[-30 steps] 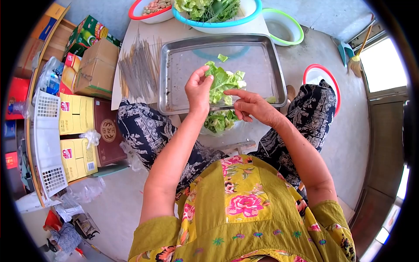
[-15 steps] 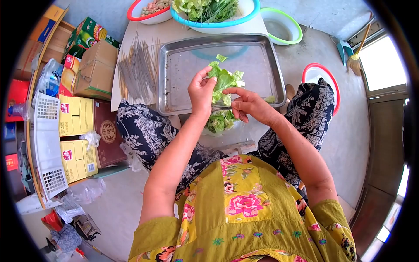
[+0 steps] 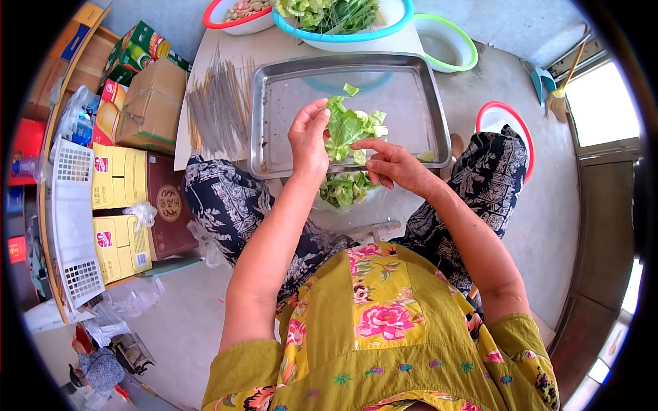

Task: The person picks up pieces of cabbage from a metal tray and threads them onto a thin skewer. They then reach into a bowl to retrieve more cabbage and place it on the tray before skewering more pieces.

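Note:
Light green lettuce leaves (image 3: pixel 348 128) are bunched between my hands, above the near half of a metal tray (image 3: pixel 264 162). My left hand (image 3: pixel 308 140) is closed on their left side, thumb and fingertips together. From the right, my right hand (image 3: pixel 394 163) reaches in with its index finger extended along the lower edge; a small leaf piece shows between that finger and the thumb, and the other fingers curl under. Whether a skewer runs through the leaves is hidden. More lettuce (image 3: pixel 345 190) lies in a container below the tray's near edge, between the knees.
Many thin skewers (image 3: pixel 218 109) lie on the table left of the tray. Behind it are a blue-rimmed basin (image 3: pixel 343 42) of greens and a red-rimmed basin (image 3: pixel 240 26). A green-rimmed basin (image 3: pixel 460 61) stands right. Boxes (image 3: pixel 152 103) crowd the left side.
My left hand has shifted slightly left, its fingers drawn a little back from the leaves. The right hand stays nearly in place at the lower edge of the lettuce.

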Demonstrator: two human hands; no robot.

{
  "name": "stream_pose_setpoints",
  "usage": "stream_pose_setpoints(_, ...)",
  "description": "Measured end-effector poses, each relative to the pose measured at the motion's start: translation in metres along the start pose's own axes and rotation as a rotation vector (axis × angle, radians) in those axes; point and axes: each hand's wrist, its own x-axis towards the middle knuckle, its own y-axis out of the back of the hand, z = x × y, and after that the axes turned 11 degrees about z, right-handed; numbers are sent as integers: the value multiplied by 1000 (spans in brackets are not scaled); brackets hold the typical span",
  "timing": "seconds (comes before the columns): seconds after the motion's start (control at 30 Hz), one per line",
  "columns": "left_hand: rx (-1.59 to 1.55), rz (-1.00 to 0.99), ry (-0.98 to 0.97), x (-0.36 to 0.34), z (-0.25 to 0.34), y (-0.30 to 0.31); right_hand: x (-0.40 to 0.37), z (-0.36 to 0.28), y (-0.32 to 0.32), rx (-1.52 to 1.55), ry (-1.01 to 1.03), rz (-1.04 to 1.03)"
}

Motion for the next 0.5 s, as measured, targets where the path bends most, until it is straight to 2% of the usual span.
stream_pose_setpoints(0.2,-18,-9,24,1,2,2,0,1,0,-37,3,-3)
stream_pose_setpoints(0.3,-53,-11,106,1,4,3,-1,1,2,-30,1,0)
stream_pose_setpoints(0.37,-42,-52,210,5,3,6,-2,3,4,1,-23,12)
stream_pose_setpoints(0.5,90,-138,233,6,-5,3,-8,4,9,-2,-25,21)
